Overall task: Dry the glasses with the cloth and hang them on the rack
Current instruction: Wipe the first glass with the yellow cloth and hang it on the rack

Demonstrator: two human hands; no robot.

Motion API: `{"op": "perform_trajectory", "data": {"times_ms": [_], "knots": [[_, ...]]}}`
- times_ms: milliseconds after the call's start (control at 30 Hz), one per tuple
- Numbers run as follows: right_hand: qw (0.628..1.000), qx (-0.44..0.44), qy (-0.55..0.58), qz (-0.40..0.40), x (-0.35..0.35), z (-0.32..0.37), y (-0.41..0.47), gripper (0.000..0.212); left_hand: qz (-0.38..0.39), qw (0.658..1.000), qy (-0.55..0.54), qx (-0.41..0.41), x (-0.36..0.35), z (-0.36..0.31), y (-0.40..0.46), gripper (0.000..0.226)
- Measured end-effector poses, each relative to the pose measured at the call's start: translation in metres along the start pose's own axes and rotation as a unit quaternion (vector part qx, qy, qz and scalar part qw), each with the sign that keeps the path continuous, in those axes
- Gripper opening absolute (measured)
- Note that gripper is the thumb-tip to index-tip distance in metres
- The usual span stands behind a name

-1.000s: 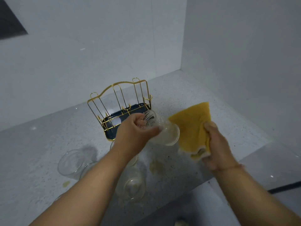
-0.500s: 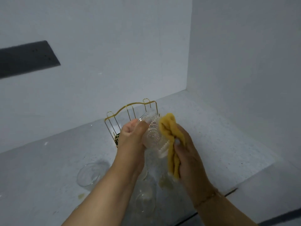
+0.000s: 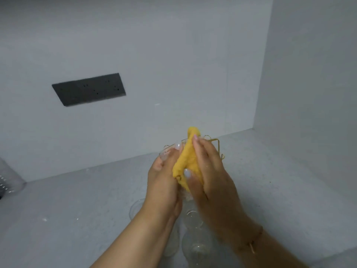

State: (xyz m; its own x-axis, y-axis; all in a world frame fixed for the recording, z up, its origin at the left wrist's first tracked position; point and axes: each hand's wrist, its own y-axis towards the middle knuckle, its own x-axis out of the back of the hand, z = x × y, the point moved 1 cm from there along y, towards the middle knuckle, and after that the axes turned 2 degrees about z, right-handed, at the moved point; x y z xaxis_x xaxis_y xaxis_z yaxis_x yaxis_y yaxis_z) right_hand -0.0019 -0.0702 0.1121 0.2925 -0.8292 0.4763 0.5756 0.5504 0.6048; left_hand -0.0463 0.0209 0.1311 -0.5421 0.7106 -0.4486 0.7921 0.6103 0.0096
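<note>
My left hand [image 3: 163, 182] grips a clear glass [image 3: 165, 154], of which only a sliver shows above my fingers. My right hand [image 3: 209, 175] holds the yellow cloth [image 3: 186, 161] wrapped against that glass, thumb pressing the cloth from the front. Both hands are raised over the counter and meet in the middle of the view. The gold wire rack [image 3: 217, 145] stands behind them, mostly hidden, only its top right wires showing. Several more clear glasses [image 3: 195, 246] stand on the counter below my wrists.
The grey counter [image 3: 77, 206] runs to a white back wall with a dark socket panel [image 3: 88, 89]. A side wall [image 3: 309, 93] closes the corner at right. A clear ridged object [image 3: 8, 180] sits at the far left edge.
The view has tilted up, showing more wall. My right hand brought the cloth from beside the glass onto it, and both hands now close together around it, covering the rack.
</note>
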Motion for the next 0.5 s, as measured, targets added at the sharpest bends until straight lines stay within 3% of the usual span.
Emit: {"op": "perform_trajectory", "data": {"times_ms": [67,133,167,300,367,400,433,500], "knots": [[0.987,-0.092,0.126,0.047,0.005,0.003,0.019,0.051,-0.022,0.999,0.008,-0.029,0.001,-0.004,-0.004,0.046],[0.928,-0.203,0.300,0.083,0.010,0.003,0.028,0.044,-0.041,0.998,0.004,-0.050,0.003,-0.013,-0.005,0.057],[0.922,-0.201,0.320,0.088,0.008,0.009,0.024,0.042,-0.045,0.997,0.003,-0.055,0.005,-0.018,-0.005,0.057],[0.996,-0.014,0.083,0.037,-0.014,0.035,0.006,0.057,-0.037,0.998,0.000,-0.045,0.014,-0.031,-0.005,0.046],[0.995,0.010,0.087,0.047,-0.012,0.035,0.021,0.054,-0.020,0.998,0.000,-0.055,0.017,-0.035,-0.006,0.036],[0.986,-0.020,0.151,0.071,-0.009,0.031,0.031,0.052,-0.007,0.998,-0.003,-0.065,0.017,-0.035,-0.006,0.031],[0.958,-0.060,0.259,0.103,-0.005,0.030,0.040,0.050,0.005,0.997,-0.008,-0.076,0.016,-0.037,-0.007,0.027],[0.851,-0.144,0.485,0.139,-0.005,0.025,0.044,0.053,0.015,0.996,-0.001,-0.086,0.016,-0.039,-0.006,0.027]]}}
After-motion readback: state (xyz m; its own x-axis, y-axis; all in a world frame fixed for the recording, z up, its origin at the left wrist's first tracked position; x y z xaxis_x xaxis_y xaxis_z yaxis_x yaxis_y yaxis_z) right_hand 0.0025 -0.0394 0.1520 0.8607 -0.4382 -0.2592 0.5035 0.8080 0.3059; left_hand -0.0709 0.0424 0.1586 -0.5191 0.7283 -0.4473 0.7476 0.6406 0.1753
